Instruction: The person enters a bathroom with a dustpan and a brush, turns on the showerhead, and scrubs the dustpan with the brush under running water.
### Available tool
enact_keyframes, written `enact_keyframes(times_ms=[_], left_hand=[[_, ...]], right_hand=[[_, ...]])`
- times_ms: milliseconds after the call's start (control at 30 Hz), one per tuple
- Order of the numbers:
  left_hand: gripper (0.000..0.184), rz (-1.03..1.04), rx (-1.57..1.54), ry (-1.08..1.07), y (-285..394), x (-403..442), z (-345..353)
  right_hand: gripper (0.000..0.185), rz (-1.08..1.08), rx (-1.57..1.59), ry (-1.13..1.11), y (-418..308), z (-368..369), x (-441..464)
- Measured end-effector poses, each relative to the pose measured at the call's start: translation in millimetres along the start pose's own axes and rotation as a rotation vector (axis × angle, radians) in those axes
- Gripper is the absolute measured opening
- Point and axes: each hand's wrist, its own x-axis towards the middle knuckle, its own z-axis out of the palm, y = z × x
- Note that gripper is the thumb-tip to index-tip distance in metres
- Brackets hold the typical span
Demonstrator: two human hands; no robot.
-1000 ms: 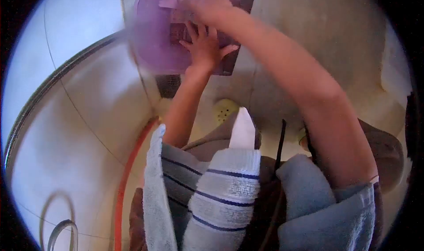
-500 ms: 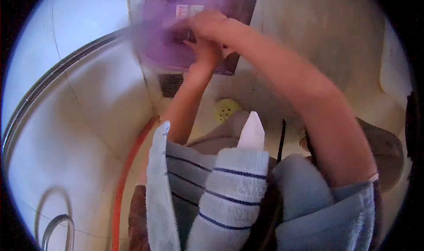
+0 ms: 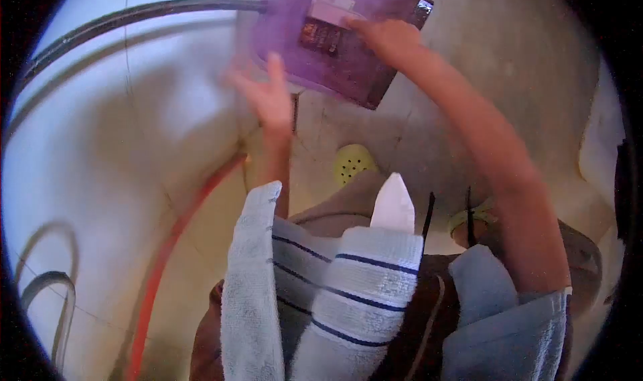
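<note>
One purple box (image 3: pixel 284 36) sits at the top of the view, beyond a yellow clog (image 3: pixel 355 164); a dark label (image 3: pixel 320 39) shows on or inside it. The frame cuts off its upper edge. Blurred left hand (image 3: pixel 268 96): fingers spread apart, near the box's lower-left edge. Right hand (image 3: pixel 392 42): fingers at a pale pink piece (image 3: pixel 328 12), their closure unclear.

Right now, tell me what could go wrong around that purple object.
The purple object might shift: the right hand is at it, while the left hand is spread, not gripping it. The striped towel, draped in front, could slip or get in the way.
</note>
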Motion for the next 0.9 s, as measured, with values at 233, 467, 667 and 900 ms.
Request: enact_keyframes(times_ms=[233, 467, 667, 900], left_hand=[[0.034, -0.562, -0.919, 0.072, -55, 19, 46], [0.036, -0.612, -0.767, -0.001, -40, 36, 61], [0.043, -0.646, -0.788, -0.067, -13, 34, 59], [0.041, -0.647, -0.758, -0.003, -13, 29, 74]], right_hand=[[0.065, -0.072, -0.119, -0.379, -15, 0, -85], [0.043, -0.071, 0.033, -0.012, -31, 26, 26], [0.041, 0.239, -0.075, 0.161, 34, 10, 45], [0.041, -0.01, 0.128, -0.02, -20, 20, 19]])
